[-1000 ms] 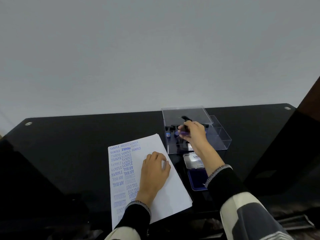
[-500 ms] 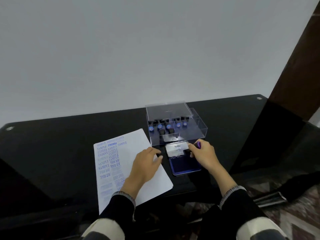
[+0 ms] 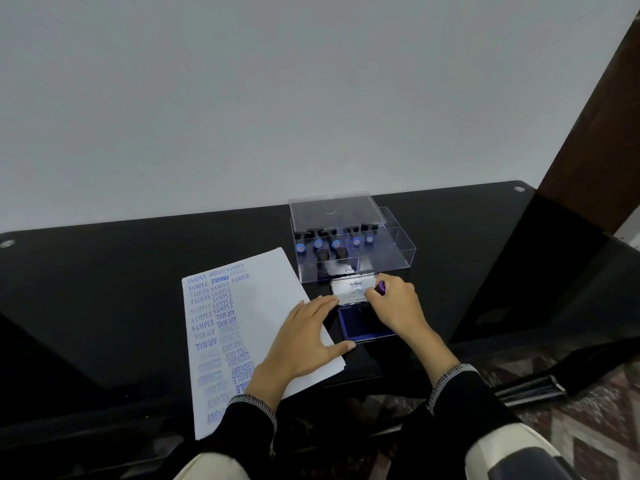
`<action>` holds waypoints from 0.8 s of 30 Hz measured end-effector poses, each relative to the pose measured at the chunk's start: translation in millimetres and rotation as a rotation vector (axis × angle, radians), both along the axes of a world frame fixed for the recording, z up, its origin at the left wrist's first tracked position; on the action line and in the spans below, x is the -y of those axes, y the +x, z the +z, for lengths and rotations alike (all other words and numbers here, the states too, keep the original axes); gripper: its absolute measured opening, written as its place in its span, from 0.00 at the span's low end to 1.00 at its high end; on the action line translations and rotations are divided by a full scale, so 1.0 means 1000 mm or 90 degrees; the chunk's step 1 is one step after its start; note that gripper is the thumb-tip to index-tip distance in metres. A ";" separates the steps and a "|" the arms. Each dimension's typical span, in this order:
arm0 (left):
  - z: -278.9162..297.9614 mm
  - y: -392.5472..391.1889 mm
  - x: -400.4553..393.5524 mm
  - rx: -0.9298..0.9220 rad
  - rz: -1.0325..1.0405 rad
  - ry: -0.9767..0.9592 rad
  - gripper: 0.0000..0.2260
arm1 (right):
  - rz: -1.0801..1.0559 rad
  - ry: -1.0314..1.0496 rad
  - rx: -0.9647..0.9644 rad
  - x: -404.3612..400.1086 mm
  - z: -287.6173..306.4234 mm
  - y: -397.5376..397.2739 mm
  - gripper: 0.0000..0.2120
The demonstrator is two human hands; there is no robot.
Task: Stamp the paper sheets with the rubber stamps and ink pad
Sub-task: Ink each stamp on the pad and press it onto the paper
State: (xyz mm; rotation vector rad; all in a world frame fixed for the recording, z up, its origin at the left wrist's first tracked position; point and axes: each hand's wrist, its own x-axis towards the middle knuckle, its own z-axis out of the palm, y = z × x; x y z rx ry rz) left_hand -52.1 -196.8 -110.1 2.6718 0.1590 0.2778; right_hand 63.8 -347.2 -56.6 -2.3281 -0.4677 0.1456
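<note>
A rubber stamp (image 3: 380, 288) is sitting in the right hand's (image 3: 394, 303) curled grip, over the open ink pad (image 3: 360, 325) on the black counter (image 3: 104, 289). The left hand (image 3: 304, 336) is lying flat, fingers spread, on the paper sheets (image 3: 263, 292). Behind, the clear box (image 3: 398, 258) is holding more stamps (image 3: 335, 244).

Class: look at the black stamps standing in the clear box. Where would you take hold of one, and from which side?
Grip the round knob handle of a stamp, coming straight down from above. The stamps stand upright in the clear box, knobs uppermost, walls all round, lid tipped back, so the top looks like the only free way in.
</note>
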 end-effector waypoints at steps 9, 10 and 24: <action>-0.001 0.000 0.001 0.001 0.000 -0.004 0.37 | 0.028 -0.191 0.187 -0.010 -0.005 -0.019 0.08; -0.001 0.000 0.001 0.000 0.000 -0.006 0.37 | 0.033 -0.207 0.201 -0.010 -0.005 -0.021 0.07; 0.018 -0.010 -0.025 0.053 0.038 -0.151 0.20 | 0.048 -0.328 0.335 -0.023 -0.002 -0.036 0.09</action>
